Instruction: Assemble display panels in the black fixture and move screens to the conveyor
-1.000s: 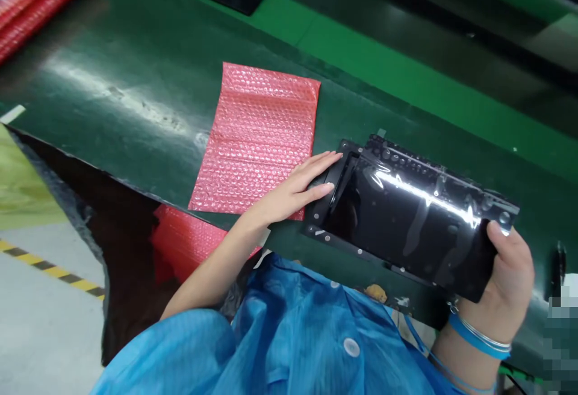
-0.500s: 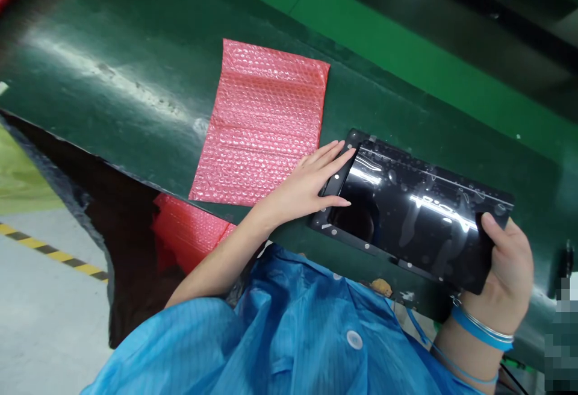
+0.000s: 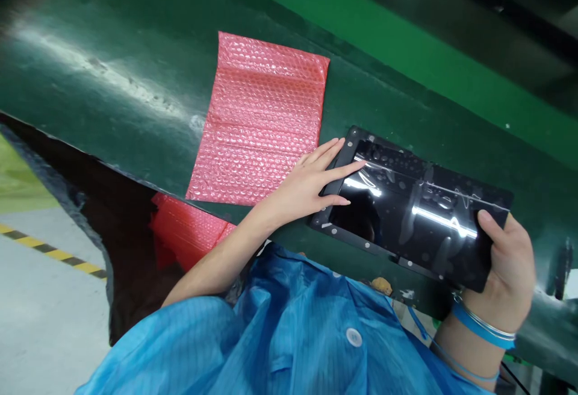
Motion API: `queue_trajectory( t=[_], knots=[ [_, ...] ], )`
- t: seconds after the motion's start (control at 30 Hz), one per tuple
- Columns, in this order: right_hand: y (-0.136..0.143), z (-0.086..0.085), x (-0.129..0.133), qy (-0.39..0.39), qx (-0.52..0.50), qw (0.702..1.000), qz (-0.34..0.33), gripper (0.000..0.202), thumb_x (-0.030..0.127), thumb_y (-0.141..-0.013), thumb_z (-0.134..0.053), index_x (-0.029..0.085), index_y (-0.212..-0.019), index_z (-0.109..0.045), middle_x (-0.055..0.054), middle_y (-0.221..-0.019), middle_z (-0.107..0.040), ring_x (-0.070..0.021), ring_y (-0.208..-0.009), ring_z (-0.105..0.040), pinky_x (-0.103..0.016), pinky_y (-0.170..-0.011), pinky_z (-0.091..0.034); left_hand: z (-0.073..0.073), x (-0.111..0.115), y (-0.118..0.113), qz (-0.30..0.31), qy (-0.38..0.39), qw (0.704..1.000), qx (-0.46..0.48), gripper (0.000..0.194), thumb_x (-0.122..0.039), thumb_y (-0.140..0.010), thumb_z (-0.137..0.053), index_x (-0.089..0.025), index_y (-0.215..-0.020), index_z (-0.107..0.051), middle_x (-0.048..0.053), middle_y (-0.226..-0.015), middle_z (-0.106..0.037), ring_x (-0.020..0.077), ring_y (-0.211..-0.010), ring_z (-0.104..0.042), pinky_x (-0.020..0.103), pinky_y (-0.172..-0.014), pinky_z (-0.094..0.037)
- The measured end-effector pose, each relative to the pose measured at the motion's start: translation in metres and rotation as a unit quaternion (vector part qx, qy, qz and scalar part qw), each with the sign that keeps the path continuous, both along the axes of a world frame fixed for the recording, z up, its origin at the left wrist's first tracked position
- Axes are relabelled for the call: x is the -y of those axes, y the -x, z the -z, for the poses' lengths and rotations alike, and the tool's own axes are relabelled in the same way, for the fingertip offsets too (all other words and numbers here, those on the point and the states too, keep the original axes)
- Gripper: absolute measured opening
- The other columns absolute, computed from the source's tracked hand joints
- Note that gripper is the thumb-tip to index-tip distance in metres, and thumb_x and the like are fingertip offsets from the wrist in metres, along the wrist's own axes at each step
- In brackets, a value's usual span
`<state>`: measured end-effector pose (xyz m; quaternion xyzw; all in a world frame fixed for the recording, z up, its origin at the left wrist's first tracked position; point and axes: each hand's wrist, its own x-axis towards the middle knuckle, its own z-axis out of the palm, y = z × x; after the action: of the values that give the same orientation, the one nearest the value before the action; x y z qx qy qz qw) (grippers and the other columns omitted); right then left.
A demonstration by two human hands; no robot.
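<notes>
Head view: flat pink bubble-wrap bag [image 3: 262, 118] lies beside black panel [image 3: 406, 208].

The counter [image 3: 135, 40] has a dark green top, glossy and scuffed, slanting from upper left to lower right, with a pale streak of reflected light across its left part. A pink-red piece of bubble wrap [image 3: 266, 112] lies flat on it, one corner at the front edge. Just to its right is a black display panel [image 3: 401, 220], low over the surface; whether it rests there cannot be told. Farther back lies a small white speck [image 3: 507, 125].
</notes>
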<state>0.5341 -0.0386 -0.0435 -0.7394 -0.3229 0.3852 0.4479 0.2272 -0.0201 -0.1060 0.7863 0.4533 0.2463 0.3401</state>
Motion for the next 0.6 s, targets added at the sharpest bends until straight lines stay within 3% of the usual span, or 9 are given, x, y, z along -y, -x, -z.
queue_trajectory(
  t=[0.13,0.3,0.6],
  knots=[
    [0.000,-0.003,0.000,0.011,0.008,1.000,-0.009,0.042,0.045,-0.058,-0.083,0.021,-0.091,-0.073,-0.003,-0.082,-0.072,-0.0221,-0.068,-0.066,-0.043,-0.074,-0.057,0.001,-0.001,-0.001,0.008,-0.006,1.000,-0.019,0.055,-0.047,-0.092,-0.067,-0.038,-0.145,-0.054,0.005,-0.170,-0.017,0.0311,-0.157,-0.016,0.055,-0.124,-0.021],
    [-0.003,-0.004,0.000,0.022,0.011,1.000,-0.014,0.041,0.046,-0.057,-0.085,0.022,-0.088,-0.072,-0.002,-0.082,-0.072,-0.0224,-0.066,-0.066,-0.042,-0.068,-0.058,0.002,-0.001,-0.003,0.011,-0.012,0.999,-0.030,0.059,-0.051,-0.089,-0.069,-0.036,-0.144,-0.056,0.009,-0.170,-0.017,0.0327,-0.157,-0.015,0.056,-0.123,-0.022],
    [-0.009,0.004,-0.005,0.019,0.002,1.000,-0.014,0.049,0.047,-0.050,-0.087,0.021,-0.088,-0.069,-0.003,-0.078,-0.071,-0.0253,-0.072,-0.068,-0.042,-0.072,-0.056,0.000,0.000,-0.004,0.001,-0.008,0.999,-0.031,0.055,-0.048,-0.090,-0.069,-0.036,-0.143,-0.058,0.008,-0.170,-0.017,0.0333,-0.157,-0.017,0.058,-0.123,-0.022]
  ],
)
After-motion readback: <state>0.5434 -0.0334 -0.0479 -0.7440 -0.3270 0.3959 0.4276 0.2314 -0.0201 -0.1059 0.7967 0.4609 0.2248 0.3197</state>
